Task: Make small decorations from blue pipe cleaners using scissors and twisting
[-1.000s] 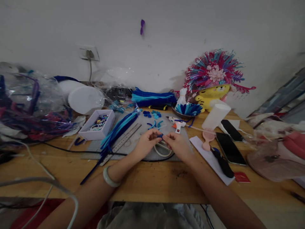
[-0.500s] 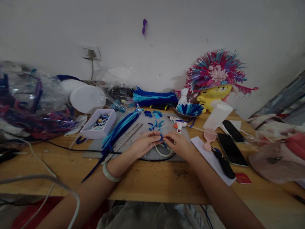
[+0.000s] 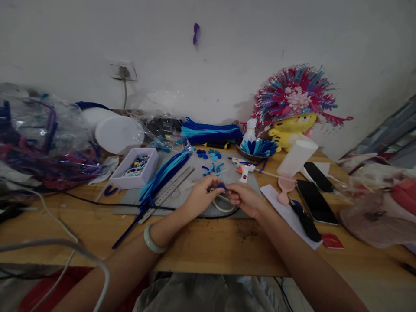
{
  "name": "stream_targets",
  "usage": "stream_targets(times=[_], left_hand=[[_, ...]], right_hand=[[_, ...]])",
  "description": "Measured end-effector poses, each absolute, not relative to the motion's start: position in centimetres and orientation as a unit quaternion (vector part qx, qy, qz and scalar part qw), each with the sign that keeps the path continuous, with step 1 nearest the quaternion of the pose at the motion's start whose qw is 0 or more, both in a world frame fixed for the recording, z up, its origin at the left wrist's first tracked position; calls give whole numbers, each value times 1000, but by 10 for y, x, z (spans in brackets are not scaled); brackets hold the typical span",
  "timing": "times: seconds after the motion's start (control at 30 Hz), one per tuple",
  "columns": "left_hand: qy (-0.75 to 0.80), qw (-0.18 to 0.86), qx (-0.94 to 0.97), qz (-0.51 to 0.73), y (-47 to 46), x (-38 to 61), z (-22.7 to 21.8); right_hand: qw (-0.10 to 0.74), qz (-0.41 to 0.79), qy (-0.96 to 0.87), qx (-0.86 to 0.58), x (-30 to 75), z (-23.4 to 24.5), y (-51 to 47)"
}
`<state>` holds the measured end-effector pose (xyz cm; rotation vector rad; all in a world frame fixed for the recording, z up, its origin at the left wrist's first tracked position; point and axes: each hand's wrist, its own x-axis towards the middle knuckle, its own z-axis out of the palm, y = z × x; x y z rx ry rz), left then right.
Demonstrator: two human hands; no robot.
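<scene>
Between my fingertips is a small dark blue fuzzy piece, like bent pipe cleaner; its exact shape is mostly hidden. My left hand pinches it from the left, and my right hand grips its other side. Just beyond them on the grey mat lie short curved blue pipe cleaner pieces and small coiled blue pieces. A white glue gun with an orange part rests to the right of these. A long bundle of blue pipe cleaners and a steel ruler lie left of my hands.
A white box of beads stands at left. At back right are a bowl of blue tufts and a yellow plush under a colourful headdress. Phones and a pink brush lie right. Cables cross the left side.
Both hands have turned and closed in around the blue piece. My right hand's fingers are now more curled, and the left hand has rotated, showing more of its back.
</scene>
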<state>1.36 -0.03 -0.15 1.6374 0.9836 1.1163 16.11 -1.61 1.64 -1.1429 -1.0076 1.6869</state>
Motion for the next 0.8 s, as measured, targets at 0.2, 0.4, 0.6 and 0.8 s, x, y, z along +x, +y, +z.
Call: stream_targets(times=[0.2, 0.4, 0.6, 0.8], left_hand=[[392, 533, 559, 500, 4, 16, -6], [404, 487, 602, 487, 2, 14, 0], [391, 396, 691, 461, 1, 11, 3], [396, 332, 746, 421, -2, 12, 6]], right_hand=[[481, 596, -455, -454, 157, 12, -15], [510, 571, -435, -473, 154, 10, -15], [505, 612, -407, -452, 155, 9, -15], [507, 589, -433, -457, 155, 6, -13]])
